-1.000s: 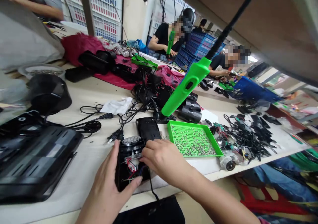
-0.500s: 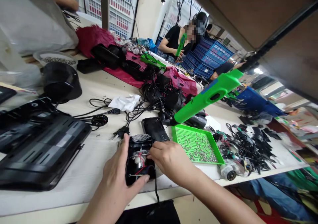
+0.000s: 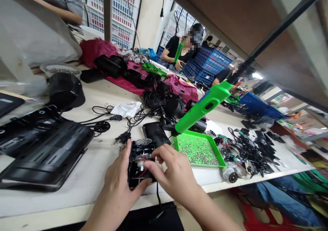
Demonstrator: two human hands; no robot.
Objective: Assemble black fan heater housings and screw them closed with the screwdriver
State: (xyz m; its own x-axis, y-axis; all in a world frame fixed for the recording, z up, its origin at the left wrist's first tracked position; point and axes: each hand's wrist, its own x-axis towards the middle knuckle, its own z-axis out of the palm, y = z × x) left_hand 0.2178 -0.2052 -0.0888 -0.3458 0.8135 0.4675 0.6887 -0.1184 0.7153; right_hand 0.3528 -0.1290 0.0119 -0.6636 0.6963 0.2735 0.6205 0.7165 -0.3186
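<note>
A small black open device shell (image 3: 138, 156) with red wires and a motor inside lies at the near table edge. My left hand (image 3: 118, 186) wraps round its left side, thumb at its near end. My right hand (image 3: 172, 174) reaches over its right side with the fingers curled onto the insides; what they pinch is hidden. A black cover piece (image 3: 155, 134) lies just behind the shell. A green electric screwdriver (image 3: 201, 107) hangs on a black cable, tip above a green tray (image 3: 198, 149) of screws.
Black flat housings (image 3: 43, 149) fill the left. Cords and plugs (image 3: 123, 121) lie in the middle, a heap of black parts (image 3: 252, 152) to the right. Red cloth (image 3: 123, 75), blue crates (image 3: 210, 63) and other seated people (image 3: 179, 48) are at the far side.
The view has shifted a little. My right hand has moved lower and further over the shell. The hanging screwdriver has swung left toward the tray.
</note>
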